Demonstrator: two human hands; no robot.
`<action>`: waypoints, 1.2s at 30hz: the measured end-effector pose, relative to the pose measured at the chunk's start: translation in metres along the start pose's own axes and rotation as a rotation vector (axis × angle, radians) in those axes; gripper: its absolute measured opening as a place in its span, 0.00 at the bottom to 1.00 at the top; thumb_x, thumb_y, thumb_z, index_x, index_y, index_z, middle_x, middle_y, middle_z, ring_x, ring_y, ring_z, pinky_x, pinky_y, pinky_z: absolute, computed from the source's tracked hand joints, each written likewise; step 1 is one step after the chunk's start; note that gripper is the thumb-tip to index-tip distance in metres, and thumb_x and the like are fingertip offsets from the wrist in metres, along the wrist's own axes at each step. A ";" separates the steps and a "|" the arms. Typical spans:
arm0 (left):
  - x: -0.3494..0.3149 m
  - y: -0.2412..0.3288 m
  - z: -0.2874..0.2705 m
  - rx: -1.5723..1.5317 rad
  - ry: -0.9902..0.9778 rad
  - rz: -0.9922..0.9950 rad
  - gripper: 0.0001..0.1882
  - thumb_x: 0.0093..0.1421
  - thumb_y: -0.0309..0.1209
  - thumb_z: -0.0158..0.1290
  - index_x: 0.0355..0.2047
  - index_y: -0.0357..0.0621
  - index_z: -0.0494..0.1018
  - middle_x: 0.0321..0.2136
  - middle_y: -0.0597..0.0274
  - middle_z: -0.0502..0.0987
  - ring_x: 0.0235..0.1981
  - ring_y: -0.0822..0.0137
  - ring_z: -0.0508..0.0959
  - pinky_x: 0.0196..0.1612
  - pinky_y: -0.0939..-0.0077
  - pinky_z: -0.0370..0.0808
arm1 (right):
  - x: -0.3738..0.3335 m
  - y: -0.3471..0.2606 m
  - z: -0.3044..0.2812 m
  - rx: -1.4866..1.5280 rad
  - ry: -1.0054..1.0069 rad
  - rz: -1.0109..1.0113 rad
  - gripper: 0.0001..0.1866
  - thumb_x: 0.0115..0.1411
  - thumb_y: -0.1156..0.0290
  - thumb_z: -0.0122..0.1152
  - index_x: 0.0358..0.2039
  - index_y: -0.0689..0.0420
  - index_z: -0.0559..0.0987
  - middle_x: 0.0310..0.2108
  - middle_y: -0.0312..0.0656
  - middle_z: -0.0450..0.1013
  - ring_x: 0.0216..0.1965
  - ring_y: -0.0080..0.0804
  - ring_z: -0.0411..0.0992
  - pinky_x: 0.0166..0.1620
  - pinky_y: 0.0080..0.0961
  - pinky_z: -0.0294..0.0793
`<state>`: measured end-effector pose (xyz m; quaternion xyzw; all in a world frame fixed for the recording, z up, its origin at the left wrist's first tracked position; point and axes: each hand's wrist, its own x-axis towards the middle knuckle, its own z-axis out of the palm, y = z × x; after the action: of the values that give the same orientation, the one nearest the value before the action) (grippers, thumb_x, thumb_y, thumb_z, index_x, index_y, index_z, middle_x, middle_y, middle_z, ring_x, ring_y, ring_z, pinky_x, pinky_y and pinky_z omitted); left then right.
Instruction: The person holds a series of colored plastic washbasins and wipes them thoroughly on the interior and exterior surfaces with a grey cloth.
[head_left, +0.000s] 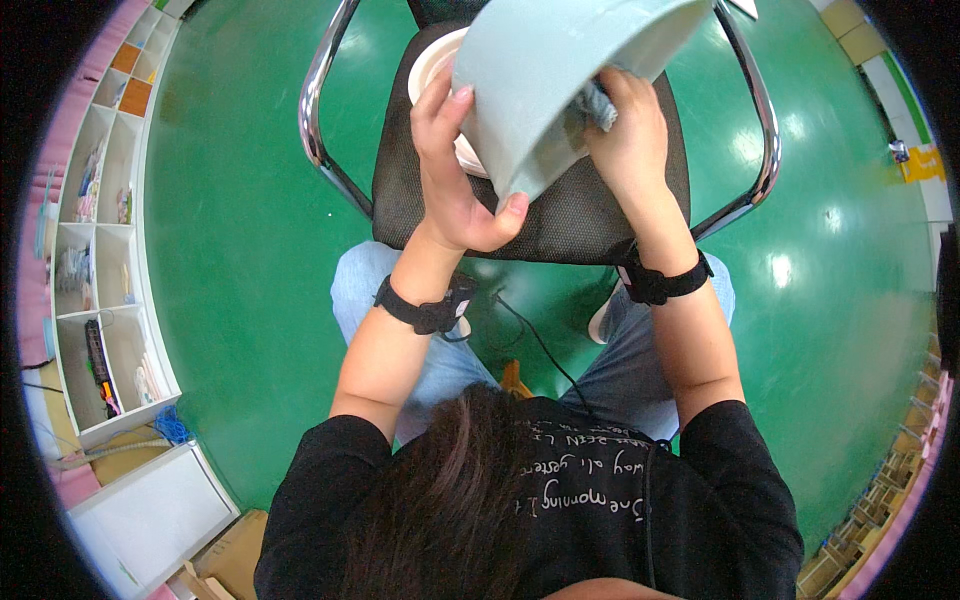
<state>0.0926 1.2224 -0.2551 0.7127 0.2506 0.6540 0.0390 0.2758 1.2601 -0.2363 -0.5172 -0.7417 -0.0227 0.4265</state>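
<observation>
Holding a tilted pale-blue basin [520, 90] is the left hand [450, 185], the right hand [632, 140] clutching a cloth [601, 106] inside it.

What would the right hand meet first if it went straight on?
The right hand, holding a bluish cloth, would likely meet the inside of the pale blue container; depth is unclear.

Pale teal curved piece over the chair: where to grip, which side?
Probably the pale teal curved piece is best pinched at its near rim, coming from the left: the edge looks thin, the hollow opens rightward, and the right hand with a grey-blue cloth is in there.
</observation>
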 end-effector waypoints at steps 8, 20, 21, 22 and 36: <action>0.000 0.000 -0.001 -0.004 0.058 -0.024 0.45 0.42 0.43 0.55 0.58 0.38 0.52 0.58 0.38 0.53 0.59 0.45 0.58 0.59 0.52 0.56 | -0.008 -0.022 0.008 0.218 -0.219 -0.038 0.18 0.42 0.70 0.63 0.36 0.59 0.75 0.32 0.51 0.75 0.37 0.50 0.74 0.40 0.39 0.73; 0.001 -0.005 -0.011 0.017 0.148 -0.148 0.47 0.45 0.45 0.55 0.60 0.36 0.46 0.58 0.39 0.52 0.59 0.48 0.56 0.61 0.56 0.53 | -0.025 -0.058 0.000 1.292 -0.395 0.273 0.19 0.48 0.78 0.62 0.43 0.61 0.73 0.38 0.35 0.73 0.41 0.21 0.69 0.47 0.22 0.68; 0.001 -0.006 -0.011 0.004 0.162 -0.137 0.47 0.45 0.45 0.55 0.60 0.36 0.45 0.58 0.38 0.52 0.59 0.48 0.56 0.61 0.56 0.53 | -0.024 -0.057 0.001 1.212 -0.398 0.204 0.20 0.48 0.77 0.62 0.44 0.62 0.72 0.37 0.37 0.74 0.40 0.22 0.70 0.47 0.23 0.69; 0.002 -0.005 -0.012 0.004 0.162 -0.137 0.47 0.45 0.45 0.55 0.60 0.36 0.45 0.58 0.38 0.52 0.59 0.48 0.56 0.61 0.56 0.53 | -0.025 -0.054 0.004 1.212 -0.398 0.204 0.20 0.48 0.77 0.62 0.44 0.62 0.72 0.37 0.37 0.74 0.40 0.22 0.70 0.47 0.23 0.69; 0.007 0.006 -0.010 -0.021 0.139 -0.116 0.48 0.48 0.49 0.54 0.60 0.37 0.42 0.59 0.38 0.51 0.58 0.47 0.60 0.58 0.55 0.58 | -0.001 0.003 0.004 -0.029 -0.208 0.026 0.23 0.46 0.73 0.60 0.45 0.53 0.68 0.36 0.47 0.71 0.41 0.49 0.70 0.41 0.40 0.71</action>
<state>0.0845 1.2174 -0.2454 0.6494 0.2868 0.7011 0.0666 0.2758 1.2633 -0.2409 -0.5325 -0.7747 0.0257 0.3401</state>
